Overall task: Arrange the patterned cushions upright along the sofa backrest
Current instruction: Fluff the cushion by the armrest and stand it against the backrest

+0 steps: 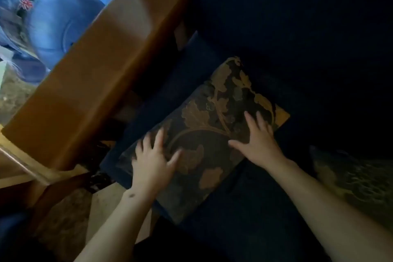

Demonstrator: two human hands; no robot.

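A dark cushion with a gold leaf pattern (212, 117) lies flat on the dark blue sofa seat (244, 208), near the wooden armrest (102, 66). My left hand (152, 161) rests on its near left part with fingers spread. My right hand (258, 140) presses flat on its right part, fingers apart. A second patterned cushion (357, 183) lies at the right edge of the view, partly cut off. The sofa backrest (297, 27) is very dark and shows little detail.
The wooden armrest runs diagonally from the top centre to the lower left. Beyond it, at the upper left, stand large blue water bottles (55, 23). Pale floor (102, 208) shows below the armrest.
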